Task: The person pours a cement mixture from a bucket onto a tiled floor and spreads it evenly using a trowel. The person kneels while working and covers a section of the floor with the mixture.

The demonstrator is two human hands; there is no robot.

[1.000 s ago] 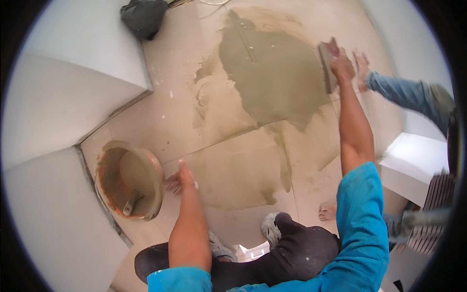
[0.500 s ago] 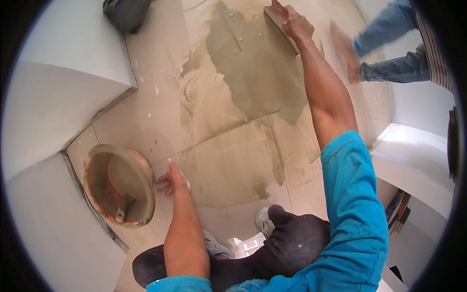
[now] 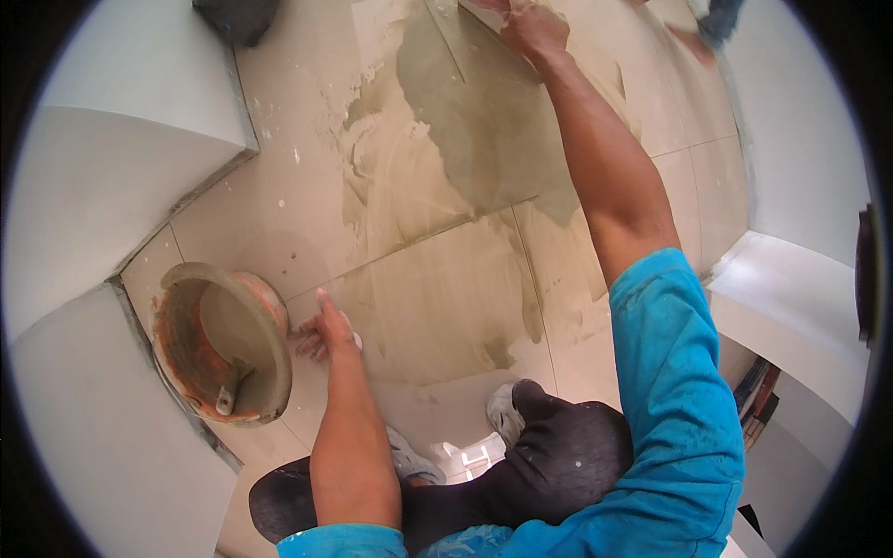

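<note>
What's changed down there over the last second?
The right hand has swept the float leftward and farther away, from the grey patch's right side to its far end. The other person's foot now shows only at the top right; most of their legs have left view. Nothing was picked up or released. The left hand stays open, beside the bucket.

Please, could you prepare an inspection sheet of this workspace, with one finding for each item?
Surface: pale tiled floor, partly smeared with grey paste.
Job's things: flat tool, partly cut off by the upper edge; bucket with a trowel inside.
Clutter: dark bag-like object, upper left.
Hands: left hand open beside the bucket, holding nothing visible; right hand gripping the flat tool.
Cables: nothing seen.
Surroundings: white walls; another person's blurred foot, upper right.
</note>
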